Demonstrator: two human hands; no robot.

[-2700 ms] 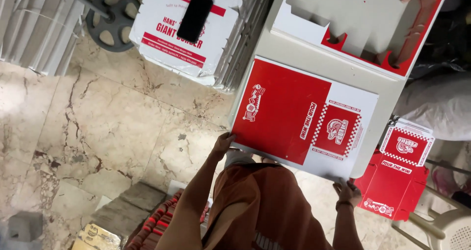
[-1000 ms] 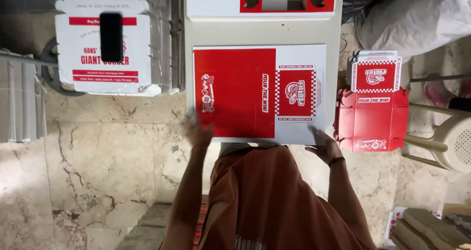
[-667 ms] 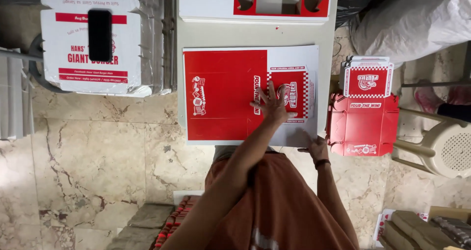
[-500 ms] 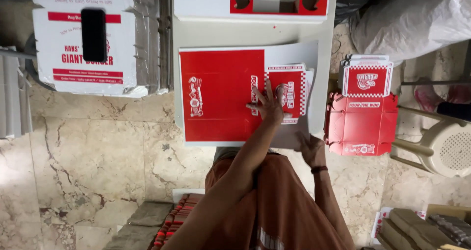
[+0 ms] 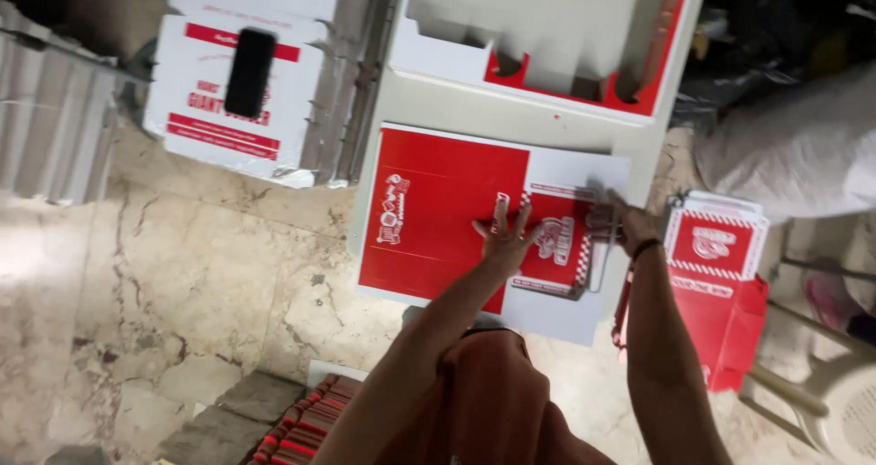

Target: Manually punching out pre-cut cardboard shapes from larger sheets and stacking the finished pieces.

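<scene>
We are folding the flat red-and-white carton blank (image 5: 456, 223) lying on the white table (image 5: 401, 100). Our left hand (image 5: 505, 240) presses spread flat at the blank's centre; our right hand (image 5: 628, 220), blurred, grips its right flap, which likely needs creasing inward.

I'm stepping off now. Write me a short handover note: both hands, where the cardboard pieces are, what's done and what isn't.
Left hand: spread flat, pressing on the middle of the red and white flat carton on the table.
Right hand: at the carton's right side, gripping the checkered flap, which looks partly lifted; blurred, so the grip is unclear.
Nearby: a folded red box to the right of the table, another unfolded carton at the table's far end, a phone on a white box stack to the left.
Done: carton laid out, first flap started.
Left: the carton is otherwise flat, not yet box-shaped.
</scene>
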